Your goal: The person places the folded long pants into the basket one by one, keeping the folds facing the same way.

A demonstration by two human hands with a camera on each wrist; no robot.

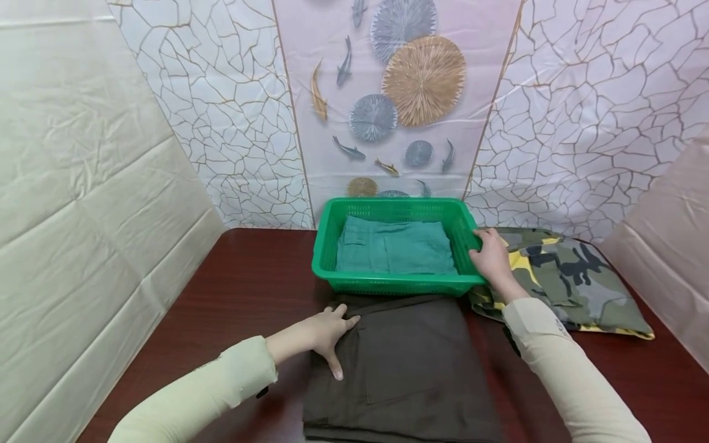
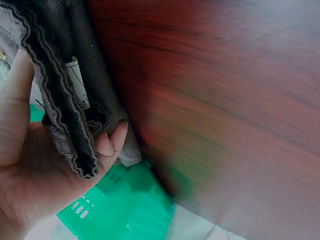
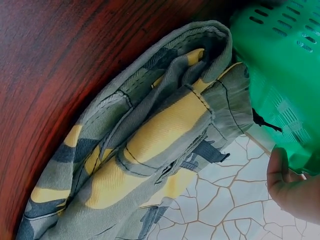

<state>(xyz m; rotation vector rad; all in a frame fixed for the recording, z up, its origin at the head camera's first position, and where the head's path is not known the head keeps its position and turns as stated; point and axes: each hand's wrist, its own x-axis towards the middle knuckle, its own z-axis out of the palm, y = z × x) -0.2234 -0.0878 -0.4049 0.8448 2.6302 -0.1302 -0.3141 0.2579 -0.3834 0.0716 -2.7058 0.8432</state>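
A green plastic basket [image 1: 399, 283] stands at the back of the table with a folded teal garment [image 1: 399, 249] inside. My right hand [image 1: 493, 258] grips the basket's right rim; in the right wrist view only part of that hand [image 3: 287, 187] shows, at the rim. In front of the basket lies a dark brown folded garment [image 1: 415, 363], probably trousers. My left hand [image 1: 327, 335] rests on its left edge, thumb and fingers spread. The left wrist view shows the layered fabric edges [image 2: 60, 100] and a white label [image 2: 77, 82] between thumb and fingertips.
A folded camouflage garment [image 1: 576, 277] with yellow patches lies right of the basket, partly under my right forearm. The reddish-brown table [image 1: 249, 264] meets a patterned wall covering [image 1: 238, 123] behind, with pale cloth walls [image 1: 83, 215] at both sides.
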